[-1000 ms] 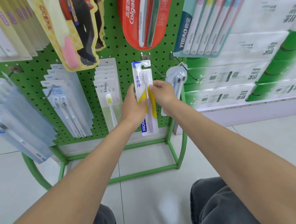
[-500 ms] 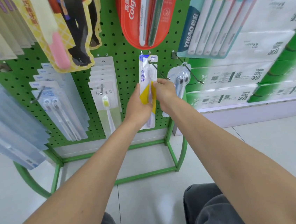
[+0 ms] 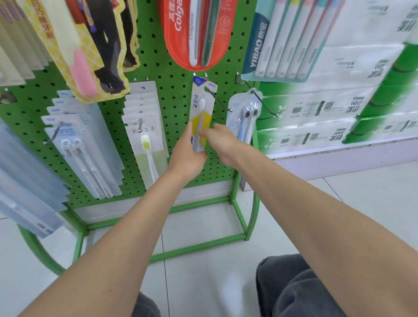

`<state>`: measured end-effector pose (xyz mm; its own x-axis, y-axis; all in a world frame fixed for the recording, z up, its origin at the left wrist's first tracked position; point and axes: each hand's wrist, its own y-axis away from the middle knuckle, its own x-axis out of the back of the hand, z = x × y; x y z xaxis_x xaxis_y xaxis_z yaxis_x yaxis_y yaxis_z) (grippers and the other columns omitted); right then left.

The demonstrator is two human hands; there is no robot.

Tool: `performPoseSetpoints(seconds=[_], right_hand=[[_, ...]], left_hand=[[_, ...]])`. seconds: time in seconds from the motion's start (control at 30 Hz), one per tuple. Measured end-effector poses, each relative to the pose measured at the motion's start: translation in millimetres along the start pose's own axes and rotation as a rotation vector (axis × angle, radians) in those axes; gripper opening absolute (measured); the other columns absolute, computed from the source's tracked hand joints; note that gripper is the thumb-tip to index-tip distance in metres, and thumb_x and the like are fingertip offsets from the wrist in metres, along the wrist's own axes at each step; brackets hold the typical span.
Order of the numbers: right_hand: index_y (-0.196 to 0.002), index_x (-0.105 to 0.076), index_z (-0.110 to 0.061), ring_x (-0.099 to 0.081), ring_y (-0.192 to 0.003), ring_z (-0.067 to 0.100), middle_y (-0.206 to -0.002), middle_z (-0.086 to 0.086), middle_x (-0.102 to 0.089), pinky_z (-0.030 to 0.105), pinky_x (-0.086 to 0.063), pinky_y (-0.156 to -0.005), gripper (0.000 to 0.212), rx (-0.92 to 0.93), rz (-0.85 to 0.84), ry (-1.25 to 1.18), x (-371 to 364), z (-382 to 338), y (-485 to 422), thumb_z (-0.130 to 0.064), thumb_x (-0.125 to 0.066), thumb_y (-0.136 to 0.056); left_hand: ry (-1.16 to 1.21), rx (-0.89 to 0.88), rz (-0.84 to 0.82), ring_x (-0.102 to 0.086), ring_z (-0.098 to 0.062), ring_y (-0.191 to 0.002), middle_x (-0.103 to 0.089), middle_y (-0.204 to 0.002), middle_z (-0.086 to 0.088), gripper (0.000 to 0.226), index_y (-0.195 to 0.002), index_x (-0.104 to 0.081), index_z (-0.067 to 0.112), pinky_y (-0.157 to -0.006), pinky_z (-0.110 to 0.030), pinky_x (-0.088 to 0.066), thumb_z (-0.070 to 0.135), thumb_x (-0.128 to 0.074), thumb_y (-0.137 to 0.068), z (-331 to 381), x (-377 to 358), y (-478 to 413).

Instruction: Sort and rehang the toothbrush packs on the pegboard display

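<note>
A white, blue and yellow toothbrush pack (image 3: 201,107) stands upright against the green pegboard (image 3: 175,89), its top at a metal peg (image 3: 218,100). My left hand (image 3: 188,152) grips its lower part from the left. My right hand (image 3: 220,139) pinches the same lower edge from the right. Whether the pack's hole sits on the peg is unclear. Just right hangs a clear pack with two grey brushes (image 3: 247,113).
A red Colgate pack (image 3: 201,22) hangs above. White packs with a yellow-headed brush (image 3: 146,136), stacked clear packs (image 3: 83,151) and further packs (image 3: 11,179) hang to the left. A multi-brush pack (image 3: 289,26) and tissue bundles (image 3: 352,107) lie to the right. The green stand frame (image 3: 239,214) rests on tiled floor.
Both hands slid down to the pack's lower end. The pack rose along the peg towards the board and now lies closer to it.
</note>
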<state>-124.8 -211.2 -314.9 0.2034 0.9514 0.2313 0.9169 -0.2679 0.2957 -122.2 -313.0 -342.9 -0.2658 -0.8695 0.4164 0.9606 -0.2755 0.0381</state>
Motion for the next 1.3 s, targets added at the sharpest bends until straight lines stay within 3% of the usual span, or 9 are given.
performPoseSetpoints(seconds=[0.1, 0.27, 0.47, 0.63, 0.73, 0.8, 0.9, 1.1, 1.3], right_hand=[[-0.146, -0.033, 0.002, -0.032, -0.142, 0.028, -0.155, 0.014, -0.033, 0.041, -0.026, -0.114, 0.052, -0.012, -0.081, 0.046, 6, 7, 0, -0.012, -0.050, -0.099], [-0.137, -0.050, -0.001, -0.045, -0.132, 0.028, -0.146, 0.014, -0.046, 0.037, -0.040, -0.105, 0.042, -0.060, -0.074, 0.114, 18, 17, 7, -0.011, -0.054, -0.096], [-0.118, -0.061, 0.006, -0.055, -0.070, 0.018, -0.086, 0.012, -0.061, 0.031, -0.049, -0.069, 0.027, -0.069, 0.185, -0.032, 52, 22, 3, -0.002, -0.053, -0.094], [-0.103, -0.054, -0.007, -0.050, -0.077, 0.021, -0.096, 0.010, -0.053, 0.030, -0.042, -0.069, 0.016, 0.086, 0.489, -0.055, 79, 24, -7, -0.009, -0.061, -0.088], [-0.131, -0.041, -0.010, -0.056, -0.104, 0.024, -0.130, 0.011, -0.051, 0.032, -0.047, -0.087, 0.065, 0.127, 0.484, -0.055, 83, 22, -16, -0.024, -0.078, -0.080], [-0.150, -0.024, -0.010, -0.044, -0.134, 0.026, -0.151, 0.009, -0.037, 0.040, -0.039, -0.110, 0.099, 0.118, 0.425, -0.061, 80, 21, -21, -0.032, -0.084, -0.074], [-0.156, -0.007, -0.013, -0.029, -0.145, 0.024, -0.159, 0.005, -0.026, 0.041, -0.028, -0.118, 0.118, 0.137, 0.368, -0.060, 74, 23, -27, -0.034, -0.086, -0.072], [-0.156, 0.003, -0.013, -0.037, -0.141, 0.026, -0.158, 0.006, -0.030, 0.043, -0.033, -0.113, 0.125, 0.200, 0.365, 0.094, 67, 22, -33, -0.039, -0.085, -0.072], [-0.138, -0.033, -0.006, -0.048, -0.103, 0.012, -0.114, -0.002, -0.046, 0.021, -0.038, -0.087, 0.084, 0.273, 0.362, 0.032, 66, 20, -22, -0.028, -0.084, -0.075]], left_hand=[[-0.025, -0.019, -0.008, -0.040, -0.019, -0.140, -0.039, -0.154, 0.002, 0.075, -0.155, -0.023, 0.024, -0.106, -0.030, -0.039, 0.003, -0.057, -0.092, -5, -1, -2], [-0.047, 0.025, -0.022, -0.052, -0.017, -0.115, -0.051, -0.137, -0.003, 0.045, -0.138, -0.049, 0.012, -0.091, -0.028, -0.042, 0.000, -0.052, -0.095, -4, -9, 4], [-0.076, 0.033, -0.042, -0.054, -0.019, -0.120, -0.051, -0.141, -0.005, 0.043, -0.137, -0.053, 0.011, -0.081, -0.025, -0.042, 0.001, -0.049, -0.095, -3, -19, 6], [-0.077, 0.028, -0.039, -0.053, -0.017, -0.117, -0.052, -0.140, -0.004, 0.042, -0.137, -0.053, 0.014, -0.083, -0.023, -0.046, 0.003, -0.050, -0.096, -1, -27, 5], [-0.068, 0.038, -0.021, -0.052, -0.014, -0.114, -0.052, -0.139, -0.002, 0.041, -0.137, -0.053, 0.013, -0.073, -0.013, -0.043, 0.003, -0.050, -0.097, -1, -30, 4], [-0.062, 0.050, 0.003, -0.054, -0.018, -0.118, -0.054, -0.137, -0.003, 0.039, -0.134, -0.054, 0.013, -0.087, -0.025, -0.048, 0.003, -0.050, -0.096, -2, -30, 3], [-0.042, 0.081, 0.027, -0.057, -0.022, -0.115, -0.056, -0.133, -0.004, 0.038, -0.131, -0.056, 0.012, -0.094, -0.034, -0.050, 0.001, -0.048, -0.095, -5, -30, 1], [-0.017, 0.136, 0.035, -0.060, -0.027, -0.114, -0.058, -0.130, -0.005, 0.037, -0.130, -0.057, 0.012, -0.100, -0.042, -0.049, 0.002, -0.048, -0.095, -6, -27, 2], [0.009, 0.135, 0.041, -0.059, -0.025, -0.112, -0.060, -0.125, -0.007, 0.034, -0.127, -0.058, 0.011, -0.099, -0.041, -0.050, 0.002, -0.049, -0.096, -5, -25, 3]])
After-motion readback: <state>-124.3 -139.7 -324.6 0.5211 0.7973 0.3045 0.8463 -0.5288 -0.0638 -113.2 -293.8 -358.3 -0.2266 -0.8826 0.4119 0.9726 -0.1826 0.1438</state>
